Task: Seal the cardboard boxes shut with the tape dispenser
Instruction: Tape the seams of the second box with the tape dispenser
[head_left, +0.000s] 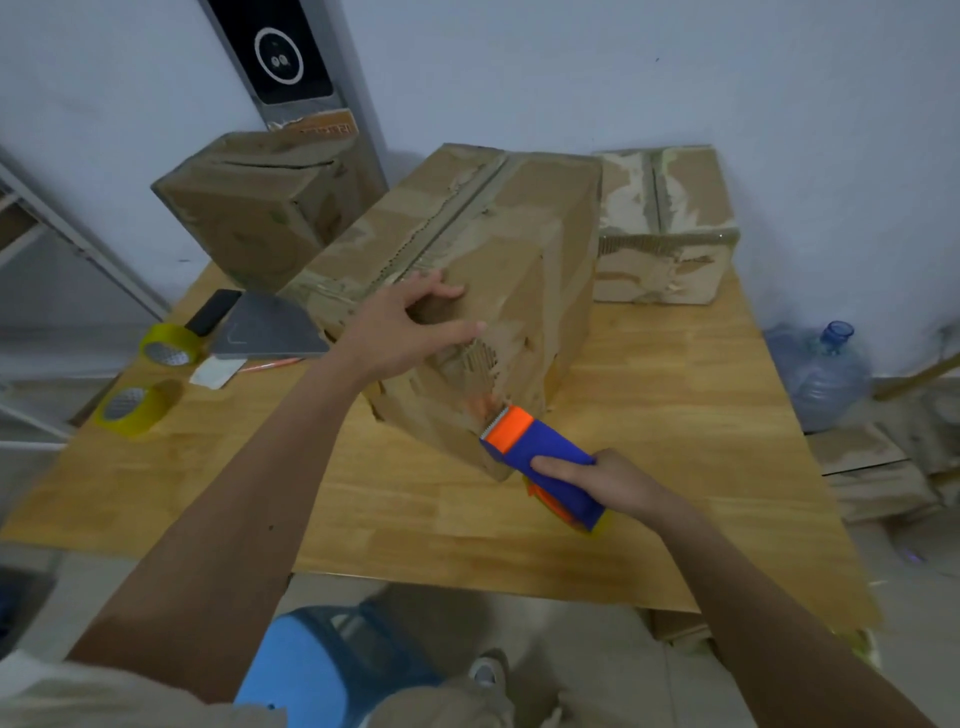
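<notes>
**Desk:** What step did the frame catch?

**Photographer:** A taping pass on the near end of the big cardboard box (467, 270), which lay at an angle in the middle of the wooden table (675, 415). The left hand (400, 332) rested on the box's upper near edge, fingers spread and relaxed, steadying it rather than gripping. The right hand (613, 480) was wrapped around the blue-and-orange tape dispenser (540, 462), whose toothed nose touched the box's near face low down, close to the bottom corner.

**Desk:** And the next move?

**Photographer:** By my reading, either a pull up the face and along the top seam, or a cut against the blade. Either would need the left hand to hold the box firm.

**Desk:** What couldn't be made out?

**Photographer:** Any clear tape on that face; the torn cardboard hid it. The roll inside the dispenser was mostly covered by the hand. Two more boxes, the left rear box (260, 208) and the right rear box (665, 223), stood behind, their seams too scuffed to call sealed. Two spare tape rolls (169, 345) lay at the table's left edge.
</notes>
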